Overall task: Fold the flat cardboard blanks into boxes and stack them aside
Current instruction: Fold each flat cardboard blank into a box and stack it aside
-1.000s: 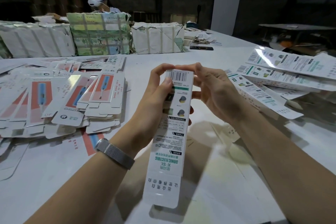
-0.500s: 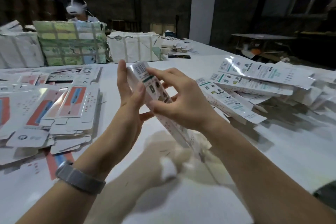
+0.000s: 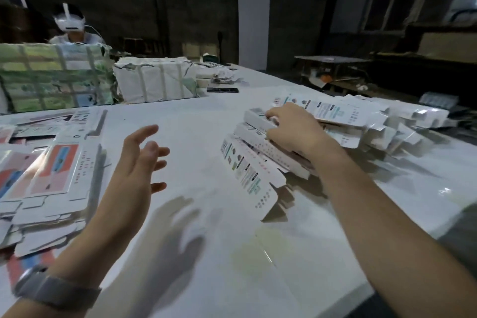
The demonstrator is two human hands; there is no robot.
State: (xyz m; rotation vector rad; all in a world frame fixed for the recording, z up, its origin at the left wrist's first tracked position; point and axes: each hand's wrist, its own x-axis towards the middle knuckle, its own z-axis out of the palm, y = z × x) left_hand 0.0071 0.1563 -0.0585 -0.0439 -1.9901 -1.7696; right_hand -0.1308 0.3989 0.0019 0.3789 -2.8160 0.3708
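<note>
Under the right hand the folded box now lies on the pile — fingers still curled on it; left hand freed, spread.

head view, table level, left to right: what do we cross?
Stack of flat red-and-white cardboard blanks → open left hand → bare white tabletop → right hand gripping a folded white box on the heap of folded white boxes.

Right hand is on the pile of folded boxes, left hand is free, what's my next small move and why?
Probably reach the open left hand to the flat blanks beside it for a fresh one, since the right hand is setting a box on the folded pile.
</note>
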